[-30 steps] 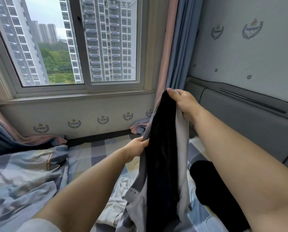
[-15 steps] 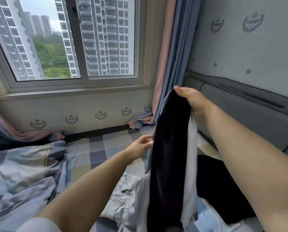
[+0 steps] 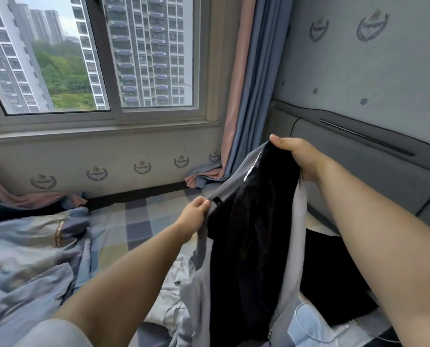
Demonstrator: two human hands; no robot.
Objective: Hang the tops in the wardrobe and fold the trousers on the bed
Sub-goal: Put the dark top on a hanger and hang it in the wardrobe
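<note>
A grey garment with a black lining [image 3: 249, 236] hangs in the air over the bed, its ribbed grey band stretched between my two hands. My right hand [image 3: 296, 154] grips the upper end of the band. My left hand [image 3: 196, 216] pinches the lower end, further left. The garment's bottom drapes down onto the checked bed sheet [image 3: 133, 226]. A black piece of clothing [image 3: 331, 279] lies flat on the bed under my right forearm. A crumpled white piece of clothing [image 3: 171, 291] lies below my left forearm, and a light blue one [image 3: 314, 326] sits at the bottom right.
A rumpled blue-grey duvet [image 3: 26, 259] fills the left of the bed. The window [image 3: 96, 58] and its sill are ahead, with pink and blue curtains [image 3: 244, 83] in the corner. A grey padded headboard [image 3: 374, 166] runs along the right wall.
My left hand let go briefly, then took hold of the ribbed band again. The band is now spread wider between both hands, and the view has shifted a little to the left.
</note>
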